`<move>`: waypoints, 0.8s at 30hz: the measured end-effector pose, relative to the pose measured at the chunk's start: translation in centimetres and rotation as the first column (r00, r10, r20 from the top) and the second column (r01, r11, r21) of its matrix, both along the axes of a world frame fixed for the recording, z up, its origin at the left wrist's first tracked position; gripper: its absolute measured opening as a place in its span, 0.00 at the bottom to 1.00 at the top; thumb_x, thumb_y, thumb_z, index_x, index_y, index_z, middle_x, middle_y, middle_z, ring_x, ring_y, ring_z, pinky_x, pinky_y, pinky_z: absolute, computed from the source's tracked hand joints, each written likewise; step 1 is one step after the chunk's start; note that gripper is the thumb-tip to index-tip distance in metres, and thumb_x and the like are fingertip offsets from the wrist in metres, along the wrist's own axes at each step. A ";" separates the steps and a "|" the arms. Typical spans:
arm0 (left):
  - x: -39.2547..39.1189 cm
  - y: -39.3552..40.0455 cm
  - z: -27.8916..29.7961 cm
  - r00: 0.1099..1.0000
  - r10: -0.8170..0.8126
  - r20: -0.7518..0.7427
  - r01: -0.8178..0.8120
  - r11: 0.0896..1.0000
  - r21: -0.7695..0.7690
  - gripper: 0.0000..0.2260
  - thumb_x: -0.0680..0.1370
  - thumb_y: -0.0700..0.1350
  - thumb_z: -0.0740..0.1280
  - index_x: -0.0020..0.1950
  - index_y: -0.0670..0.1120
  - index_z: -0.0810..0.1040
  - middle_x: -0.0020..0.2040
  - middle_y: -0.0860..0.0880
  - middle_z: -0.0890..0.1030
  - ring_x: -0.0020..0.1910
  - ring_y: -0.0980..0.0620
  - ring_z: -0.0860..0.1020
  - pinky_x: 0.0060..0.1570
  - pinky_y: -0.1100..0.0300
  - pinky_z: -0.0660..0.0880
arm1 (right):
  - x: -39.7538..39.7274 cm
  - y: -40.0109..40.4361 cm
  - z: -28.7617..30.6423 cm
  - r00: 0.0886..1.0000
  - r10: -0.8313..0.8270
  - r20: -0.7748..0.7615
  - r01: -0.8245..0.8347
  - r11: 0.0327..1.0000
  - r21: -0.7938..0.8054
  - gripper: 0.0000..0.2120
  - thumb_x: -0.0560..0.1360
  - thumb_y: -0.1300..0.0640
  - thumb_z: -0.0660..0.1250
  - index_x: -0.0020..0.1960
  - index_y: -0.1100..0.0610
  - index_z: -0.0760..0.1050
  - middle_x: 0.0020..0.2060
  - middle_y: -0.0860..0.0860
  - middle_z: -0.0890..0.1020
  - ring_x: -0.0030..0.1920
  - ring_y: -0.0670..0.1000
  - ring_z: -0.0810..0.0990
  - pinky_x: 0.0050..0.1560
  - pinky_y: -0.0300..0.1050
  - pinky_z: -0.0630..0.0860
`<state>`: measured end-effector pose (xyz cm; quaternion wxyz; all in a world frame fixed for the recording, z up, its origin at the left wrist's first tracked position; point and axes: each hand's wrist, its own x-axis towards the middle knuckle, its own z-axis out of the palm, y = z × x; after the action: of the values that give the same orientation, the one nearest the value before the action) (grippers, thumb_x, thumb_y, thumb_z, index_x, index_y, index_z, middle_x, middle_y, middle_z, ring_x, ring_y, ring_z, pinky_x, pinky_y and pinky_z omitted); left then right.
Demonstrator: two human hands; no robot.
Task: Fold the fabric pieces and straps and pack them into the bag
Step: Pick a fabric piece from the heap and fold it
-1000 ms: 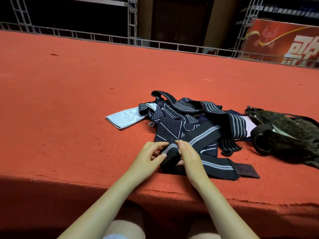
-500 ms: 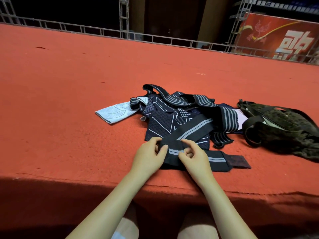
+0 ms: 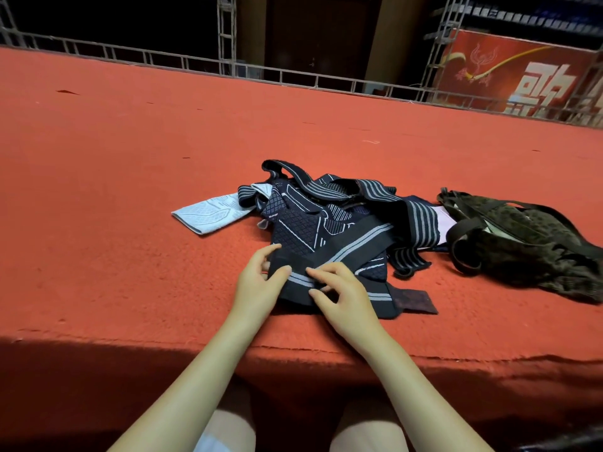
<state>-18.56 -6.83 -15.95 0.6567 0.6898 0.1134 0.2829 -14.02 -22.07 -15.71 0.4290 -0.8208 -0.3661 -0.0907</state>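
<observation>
Left hand (image 3: 257, 287) and right hand (image 3: 344, 290) both pinch the folded black grey-striped strap (image 3: 354, 249) near the red carpeted platform's (image 3: 130, 190) front edge. A dark camouflage bag (image 3: 528, 243) lies right, the dark fabric pile (image 3: 300, 220) behind, a pale-blue piece (image 3: 208, 212) left.

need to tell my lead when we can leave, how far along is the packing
Barely begun. No finished fold shows; the bag lies beside the dark pile. In hand: left hand and right hand fold one striped strap. Left: that pile, the pale blue piece, then bagging everything.
</observation>
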 end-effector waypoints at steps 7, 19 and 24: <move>0.0 0.0 0.2 0.997 -0.067 0.031 0.070 0.992 -0.107 0.11 0.81 0.38 0.58 0.54 0.46 0.79 0.46 0.45 0.80 0.42 0.51 0.77 0.41 0.65 0.74 | -0.5 1.8 0.8 0.924 0.002 -0.381 0.084 0.974 0.209 0.17 0.79 0.57 0.61 0.68 0.52 0.69 0.41 0.46 0.81 0.41 0.39 0.80 0.53 0.41 0.77; 0.1 -0.9 -0.1 0.992 -0.083 -0.090 0.112 0.910 0.400 0.13 0.74 0.44 0.70 0.58 0.53 0.78 0.48 0.53 0.73 0.45 0.56 0.75 0.48 0.69 0.70 | -0.3 0.3 0.9 0.901 -0.086 -0.424 0.192 0.958 0.213 0.14 0.79 0.49 0.62 0.63 0.50 0.73 0.47 0.36 0.76 0.48 0.29 0.74 0.52 0.25 0.67; 0.1 -1.0 -0.5 0.983 -0.102 -0.154 0.166 0.849 0.502 0.15 0.75 0.50 0.69 0.60 0.59 0.77 0.48 0.58 0.69 0.45 0.62 0.72 0.50 0.69 0.69 | 0.8 -1.5 1.1 0.933 -0.268 -0.241 0.269 0.963 -0.027 0.13 0.73 0.51 0.70 0.56 0.48 0.74 0.41 0.45 0.76 0.39 0.42 0.73 0.41 0.30 0.67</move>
<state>-18.47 -7.78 -16.47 0.4595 0.8617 0.0253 0.2139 -13.25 -23.52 -14.63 0.4567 -0.8666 -0.1951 -0.0486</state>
